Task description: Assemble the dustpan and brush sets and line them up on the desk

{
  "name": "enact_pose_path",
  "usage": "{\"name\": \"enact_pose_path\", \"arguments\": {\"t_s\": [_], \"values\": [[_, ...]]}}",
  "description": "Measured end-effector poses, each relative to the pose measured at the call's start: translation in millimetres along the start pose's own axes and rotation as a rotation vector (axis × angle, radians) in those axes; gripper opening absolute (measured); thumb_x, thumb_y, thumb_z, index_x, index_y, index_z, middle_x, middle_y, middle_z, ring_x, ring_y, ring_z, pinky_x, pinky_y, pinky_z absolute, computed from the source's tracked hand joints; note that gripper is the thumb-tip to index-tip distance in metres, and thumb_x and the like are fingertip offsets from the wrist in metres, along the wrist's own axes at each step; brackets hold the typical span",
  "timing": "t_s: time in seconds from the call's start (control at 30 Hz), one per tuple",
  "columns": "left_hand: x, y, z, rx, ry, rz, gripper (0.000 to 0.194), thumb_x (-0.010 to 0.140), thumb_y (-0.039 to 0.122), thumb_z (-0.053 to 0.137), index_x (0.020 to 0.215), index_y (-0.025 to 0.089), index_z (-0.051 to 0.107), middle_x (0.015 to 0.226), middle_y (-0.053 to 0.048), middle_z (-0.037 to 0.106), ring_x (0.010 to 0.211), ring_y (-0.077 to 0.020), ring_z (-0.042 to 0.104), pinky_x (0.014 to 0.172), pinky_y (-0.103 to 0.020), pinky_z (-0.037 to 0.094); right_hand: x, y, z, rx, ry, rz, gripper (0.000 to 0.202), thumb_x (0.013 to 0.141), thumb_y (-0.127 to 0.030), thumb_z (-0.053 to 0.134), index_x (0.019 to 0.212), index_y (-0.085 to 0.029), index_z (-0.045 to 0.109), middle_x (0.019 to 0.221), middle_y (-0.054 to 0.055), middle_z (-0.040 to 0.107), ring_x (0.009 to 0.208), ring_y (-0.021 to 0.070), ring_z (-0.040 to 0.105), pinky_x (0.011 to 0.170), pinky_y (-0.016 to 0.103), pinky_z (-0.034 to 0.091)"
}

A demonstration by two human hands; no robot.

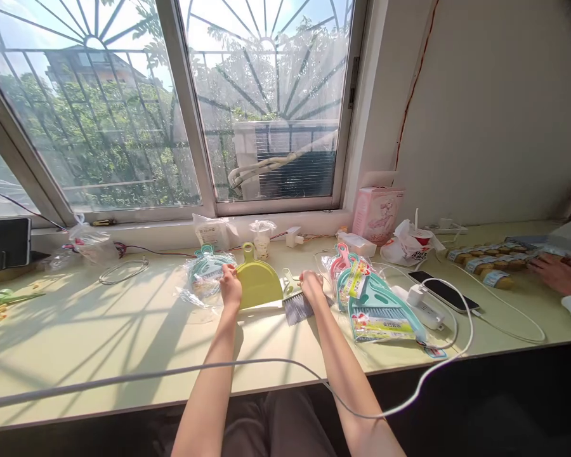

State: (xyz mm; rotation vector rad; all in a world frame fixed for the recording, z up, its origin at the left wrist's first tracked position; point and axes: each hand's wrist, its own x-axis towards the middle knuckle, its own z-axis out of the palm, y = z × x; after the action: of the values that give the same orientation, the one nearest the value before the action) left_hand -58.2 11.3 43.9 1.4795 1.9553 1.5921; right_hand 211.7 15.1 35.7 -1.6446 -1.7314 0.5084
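Observation:
My left hand (231, 287) is closed on the left edge of an olive-green dustpan (257, 282), which stands tilted up with its handle pointing to the window. Just right of it, my right hand (313, 285) grips a small hand brush (297, 303) with grey bristles and a pale green handle, bristles toward me. Left of my left hand lies a teal dustpan set (207, 270) in clear plastic. To the right of my right hand are packaged teal dustpan and brush sets (380, 304), with a pink one (343, 255) behind them.
A white cable (285, 362) crosses in front of my forearms. On the right are a power strip (421, 308), a phone (442, 291), rows of small packed items (497, 278) and another person's hand (554, 271). A pink box (378, 212) and a cup (262, 238) stand by the window.

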Motion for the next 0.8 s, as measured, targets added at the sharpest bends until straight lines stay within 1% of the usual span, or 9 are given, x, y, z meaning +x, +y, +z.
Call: {"name": "enact_pose_path", "arguments": {"t_s": [0.1, 0.17, 0.23, 0.3, 0.4, 0.47, 0.63, 0.7, 0.8], "values": [[8, 1, -11.1, -0.113, 0.185, -0.072, 0.039, 0.103, 0.013, 0.050, 0.136, 0.020, 0.069, 0.118, -0.017, 0.079, 0.116, -0.0340, 0.077, 0.107, -0.046, 0.059, 1, -4, -2, 0.121, -0.109, 0.048, 0.024, 0.074, -0.011, 0.093, 0.071, -0.024, 0.074, 0.077, 0.003, 0.076, 0.086, 0.0266, 0.075, 0.084, 0.037, 0.056], [11, 1, -15.8, -0.146, 0.222, -0.087, 0.035, 0.103, 0.021, 0.055, 0.131, 0.021, 0.075, 0.127, -0.019, 0.079, 0.125, -0.0359, 0.075, 0.111, -0.047, 0.059, 1, -9, 0, 0.283, -0.216, -0.010, 0.020, 0.069, -0.014, 0.095, 0.072, -0.023, 0.077, 0.079, 0.002, 0.079, 0.079, 0.0224, 0.074, 0.077, 0.033, 0.055], [13, 1, -15.6, -0.189, 0.155, -0.084, 0.028, 0.097, 0.027, 0.062, 0.117, 0.022, 0.081, 0.125, -0.019, 0.081, 0.125, -0.0388, 0.076, 0.111, -0.050, 0.059, 2, -16, 4, 0.479, -0.266, -0.048, 0.020, 0.066, -0.022, 0.097, 0.073, -0.022, 0.079, 0.078, 0.002, 0.079, 0.075, 0.0210, 0.072, 0.074, 0.032, 0.055], [10, 2, -9.3, -0.285, -0.014, -0.051, 0.024, 0.089, 0.031, 0.068, 0.107, 0.022, 0.082, 0.118, -0.017, 0.083, 0.121, -0.0393, 0.078, 0.107, -0.050, 0.061, 3, -23, 9, 0.622, -0.204, -0.076, 0.024, 0.066, -0.034, 0.098, 0.074, -0.022, 0.079, 0.076, 0.003, 0.078, 0.073, 0.0215, 0.070, 0.073, 0.034, 0.057], [1, 7, 8.1, -0.448, -0.364, 0.011, 0.029, 0.086, 0.045, 0.072, 0.104, 0.022, 0.079, 0.107, -0.013, 0.085, 0.115, -0.0370, 0.080, 0.103, -0.049, 0.063, 5, -32, 19, 0.655, 0.037, -0.111, 0.027, 0.073, -0.044, 0.095, 0.078, -0.025, 0.077, 0.085, 0.004, 0.081, 0.082, 0.0248, 0.072, 0.082, 0.038, 0.060], [-6, 10, 20.4, -0.506, -0.523, 0.048, 0.043, 0.084, 0.057, 0.079, 0.108, 0.022, 0.077, 0.109, -0.013, 0.085, 0.117, -0.0379, 0.080, 0.106, -0.051, 0.063, 5, -36, 25, 0.553, 0.205, -0.118, 0.023, 0.081, -0.043, 0.092, 0.081, -0.026, 0.076, 0.096, 0.007, 0.083, 0.096, 0.0286, 0.074, 0.094, 0.043, 0.060], [-15, 11, 34.6, -0.525, -0.524, 0.142, 0.059, 0.072, 0.059, 0.092, 0.115, 0.020, 0.081, 0.119, -0.015, 0.086, 0.124, -0.0414, 0.078, 0.113, -0.054, 0.060, 0, -41, 34, 0.328, 0.416, -0.091, 0.013, 0.089, -0.036, 0.086, 0.096, -0.027, 0.079, 0.136, 0.014, 0.079, 0.137, 0.0383, 0.065, 0.119, 0.057, 0.050], [-15, 11, 33.7, -0.519, -0.504, 0.143, 0.055, 0.073, 0.059, 0.090, 0.112, 0.021, 0.084, 0.117, -0.014, 0.088, 0.119, -0.0399, 0.079, 0.110, -0.051, 0.061, -1, -41, 34, 0.360, 0.395, -0.094, 0.024, 0.087, -0.033, 0.085, 0.110, -0.029, 0.080, 0.146, 0.012, 0.077, 0.142, 0.0376, 0.065, 0.122, 0.058, 0.051], [-16, 14, 29.8, -0.528, -0.482, 0.139, 0.051, 0.076, 0.063, 0.088, 0.106, 0.022, 0.085, 0.116, -0.013, 0.089, 0.122, -0.0392, 0.079, 0.109, -0.049, 0.061, 1, -40, 30, 0.490, 0.226, -0.113, 0.041, 0.085, -0.032, 0.082, 0.127, -0.033, 0.080, 0.135, 0.006, 0.085, 0.131, 0.0333, 0.076, 0.117, 0.053, 0.059]]}}
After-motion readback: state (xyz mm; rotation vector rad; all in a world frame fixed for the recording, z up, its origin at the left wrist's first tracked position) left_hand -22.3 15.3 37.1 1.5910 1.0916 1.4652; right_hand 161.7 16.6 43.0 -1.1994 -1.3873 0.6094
